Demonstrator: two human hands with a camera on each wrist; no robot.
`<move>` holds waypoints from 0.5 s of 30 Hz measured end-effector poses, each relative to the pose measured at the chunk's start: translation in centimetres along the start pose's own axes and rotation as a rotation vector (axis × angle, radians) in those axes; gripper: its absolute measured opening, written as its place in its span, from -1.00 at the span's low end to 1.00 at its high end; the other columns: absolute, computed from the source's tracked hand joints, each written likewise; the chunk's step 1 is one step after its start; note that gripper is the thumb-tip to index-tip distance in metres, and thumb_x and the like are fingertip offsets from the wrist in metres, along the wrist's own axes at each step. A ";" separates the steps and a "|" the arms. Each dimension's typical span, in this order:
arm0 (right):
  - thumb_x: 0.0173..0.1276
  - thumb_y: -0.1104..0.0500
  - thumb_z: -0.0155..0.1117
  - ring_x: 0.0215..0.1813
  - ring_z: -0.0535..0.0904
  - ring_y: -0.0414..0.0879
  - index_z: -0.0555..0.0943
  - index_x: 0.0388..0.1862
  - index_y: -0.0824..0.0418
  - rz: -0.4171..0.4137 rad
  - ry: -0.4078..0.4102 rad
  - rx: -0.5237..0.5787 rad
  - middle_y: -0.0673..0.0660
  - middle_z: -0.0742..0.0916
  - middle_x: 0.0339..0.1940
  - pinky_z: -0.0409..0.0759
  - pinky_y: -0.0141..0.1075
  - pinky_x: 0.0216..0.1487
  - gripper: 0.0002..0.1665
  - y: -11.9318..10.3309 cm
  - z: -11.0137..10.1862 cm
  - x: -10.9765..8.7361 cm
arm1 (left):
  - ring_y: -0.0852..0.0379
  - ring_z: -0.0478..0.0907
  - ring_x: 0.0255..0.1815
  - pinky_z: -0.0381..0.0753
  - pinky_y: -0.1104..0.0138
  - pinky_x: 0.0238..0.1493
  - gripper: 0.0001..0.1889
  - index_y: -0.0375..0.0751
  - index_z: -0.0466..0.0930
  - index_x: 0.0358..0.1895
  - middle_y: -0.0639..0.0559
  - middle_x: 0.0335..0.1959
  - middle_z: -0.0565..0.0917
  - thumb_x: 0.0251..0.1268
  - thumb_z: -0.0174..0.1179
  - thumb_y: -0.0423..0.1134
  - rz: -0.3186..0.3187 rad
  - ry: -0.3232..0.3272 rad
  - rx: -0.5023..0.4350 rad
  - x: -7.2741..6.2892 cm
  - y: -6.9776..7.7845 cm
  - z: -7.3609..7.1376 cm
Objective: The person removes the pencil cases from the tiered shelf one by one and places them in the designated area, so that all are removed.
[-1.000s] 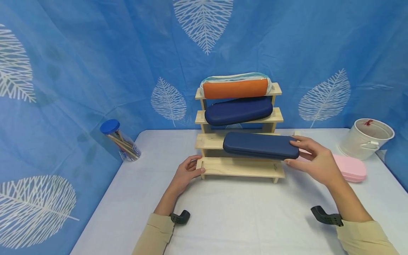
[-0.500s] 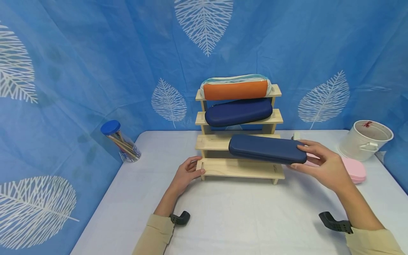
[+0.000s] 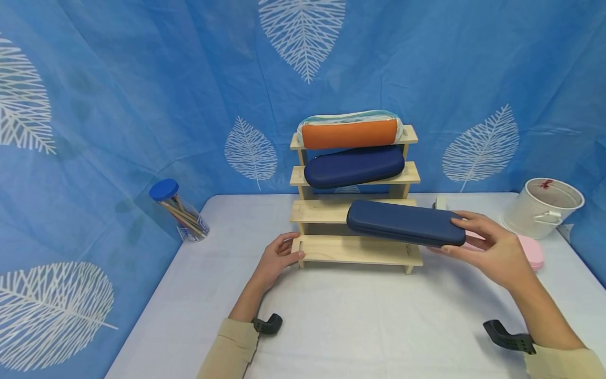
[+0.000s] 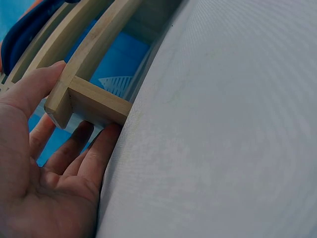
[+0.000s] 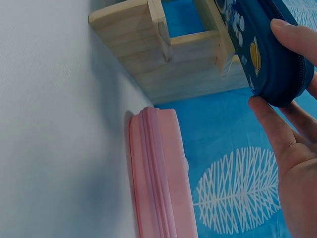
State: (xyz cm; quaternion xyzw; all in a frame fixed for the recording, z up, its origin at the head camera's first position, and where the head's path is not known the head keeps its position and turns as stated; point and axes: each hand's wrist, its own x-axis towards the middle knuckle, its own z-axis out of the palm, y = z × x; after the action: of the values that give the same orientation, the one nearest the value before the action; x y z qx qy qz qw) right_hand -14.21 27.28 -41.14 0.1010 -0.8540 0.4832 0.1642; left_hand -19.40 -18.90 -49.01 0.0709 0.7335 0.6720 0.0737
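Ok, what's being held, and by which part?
The right hand holds the long navy zippered case by its right end; the left hand grips the tiered pale wooden rack at its lower left corner.

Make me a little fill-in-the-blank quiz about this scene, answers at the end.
1. While the right hand holds a long dark-blue zippered case, the left hand grips the ____ level of the stepped pale-wood rack.
2. The soft pouch with an orange panel rests on the rack's ____ level.
3. The clear cylindrical jar has a lid coloured ____.

Missing words: lowest; top; blue.
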 end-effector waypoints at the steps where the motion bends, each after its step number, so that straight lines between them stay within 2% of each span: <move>1: -0.04 0.27 0.61 0.12 0.45 -0.39 0.58 0.20 0.21 0.006 0.002 -0.003 0.08 0.50 0.28 0.44 -0.62 -0.06 -0.26 0.0 -0.1 -0.1 | -0.06 0.48 0.20 0.54 0.16 0.07 -0.38 -0.07 0.44 0.26 -0.15 0.23 0.50 0.08 0.44 -0.16 0.003 -0.001 0.000 0.0 0.0 0.0; 6: -0.05 0.24 0.62 0.09 0.44 -0.43 0.58 0.20 0.21 0.044 0.018 -0.021 0.07 0.50 0.28 0.43 -0.64 -0.08 -0.25 0.1 -0.4 -0.6 | -0.05 0.48 0.20 0.54 0.17 0.07 -0.38 -0.06 0.45 0.26 -0.14 0.22 0.50 0.09 0.44 -0.16 -0.003 -0.002 -0.008 -0.1 0.0 0.0; 15: -0.11 0.33 0.63 0.10 0.45 -0.44 0.58 0.18 0.25 0.023 0.052 -0.016 0.05 0.52 0.25 0.43 -0.64 -0.09 -0.23 0.6 -1.2 -1.1 | -0.05 0.48 0.20 0.55 0.16 0.05 -0.38 -0.06 0.44 0.26 -0.14 0.22 0.49 0.09 0.44 -0.16 0.003 -0.006 -0.014 -0.1 0.1 0.1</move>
State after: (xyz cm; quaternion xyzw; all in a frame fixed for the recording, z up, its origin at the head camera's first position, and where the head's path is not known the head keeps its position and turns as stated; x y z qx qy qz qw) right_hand -13.20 28.62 -41.47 0.0770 -0.8544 0.4806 0.1816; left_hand -19.29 -18.84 -48.87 0.0733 0.7283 0.6771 0.0755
